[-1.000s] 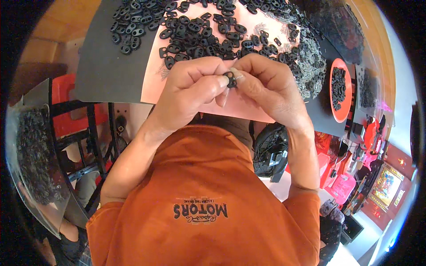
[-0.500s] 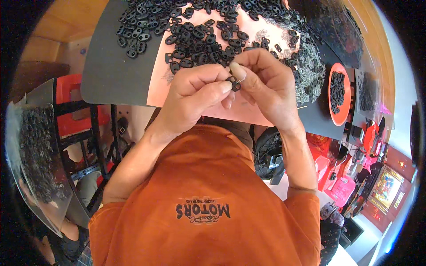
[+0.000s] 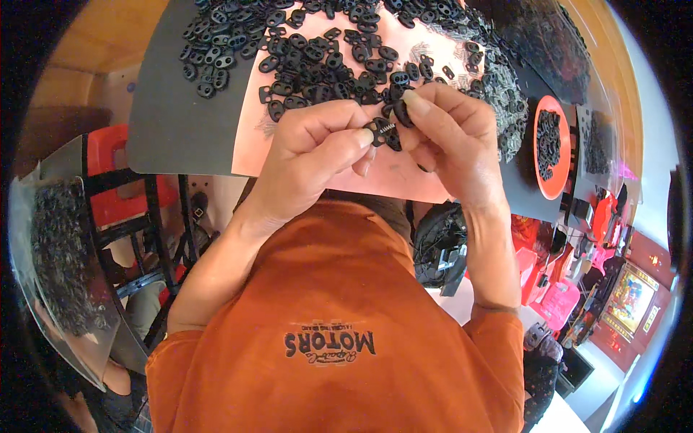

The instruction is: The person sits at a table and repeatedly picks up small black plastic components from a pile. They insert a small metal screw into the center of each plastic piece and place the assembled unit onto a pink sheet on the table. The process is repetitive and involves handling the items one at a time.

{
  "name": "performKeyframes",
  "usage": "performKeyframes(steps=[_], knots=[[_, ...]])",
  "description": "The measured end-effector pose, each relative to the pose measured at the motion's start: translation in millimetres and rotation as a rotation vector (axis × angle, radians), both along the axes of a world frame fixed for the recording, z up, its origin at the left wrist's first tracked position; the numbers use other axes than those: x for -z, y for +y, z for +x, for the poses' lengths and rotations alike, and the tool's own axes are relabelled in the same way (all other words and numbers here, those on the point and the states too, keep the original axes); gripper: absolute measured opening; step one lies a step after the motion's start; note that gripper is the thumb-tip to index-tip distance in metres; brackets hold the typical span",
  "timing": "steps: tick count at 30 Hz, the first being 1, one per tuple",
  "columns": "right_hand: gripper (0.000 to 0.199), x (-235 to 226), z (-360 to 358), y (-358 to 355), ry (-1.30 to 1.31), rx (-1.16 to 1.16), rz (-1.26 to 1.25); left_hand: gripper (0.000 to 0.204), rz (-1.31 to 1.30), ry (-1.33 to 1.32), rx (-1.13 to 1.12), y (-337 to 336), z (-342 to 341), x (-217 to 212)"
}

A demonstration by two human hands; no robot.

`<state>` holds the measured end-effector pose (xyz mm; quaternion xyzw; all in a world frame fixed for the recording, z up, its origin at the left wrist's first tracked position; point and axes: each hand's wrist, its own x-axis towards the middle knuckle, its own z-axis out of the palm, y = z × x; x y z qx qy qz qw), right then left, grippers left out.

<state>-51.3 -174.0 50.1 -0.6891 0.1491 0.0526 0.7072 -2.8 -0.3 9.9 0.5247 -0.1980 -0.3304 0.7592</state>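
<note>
Over the near part of the pink sheet (image 3: pixel 249 148), my left grip (image 3: pixel 317 144) pinches a small black part (image 3: pixel 377 140) by its outer end, seemingly so the spring (image 3: pixel 388 128) against it is left uncovered, facing the black oval piece (image 3: pixel 401 114) clasped in my right grip (image 3: pixel 460 144). Black pieces (image 3: pixel 317 68) heap across the sheet's far half, silvery springs (image 3: pixel 509 108) along its right, probably for easy reach.

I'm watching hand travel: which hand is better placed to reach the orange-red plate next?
Probably the right hand: it's nearer the orange-red plate, though holding a black part. The left hand, farther away, holds a black piece with a spring.
</note>
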Motion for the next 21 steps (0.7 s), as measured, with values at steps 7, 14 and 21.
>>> performKeyframes(steps=[7, 14, 21], knots=[[0.023, -1.1, -0.4, 2.4, 0.064, 0.057, 0.015, 0.018, 0.049, -0.115, -0.017, -3.4, 1.0, 3.6], [0.021, -1.7, -2.6, 2.2, 0.021, 0.034, -0.039, 0.018, 0.061, -0.138, -0.047, -6.6, -1.7, 2.7], [0.019, -2.1, -5.3, 6.9, -0.026, 0.018, -0.158, 0.017, 0.066, -0.144, -0.068, -9.6, -4.7, 2.7]])
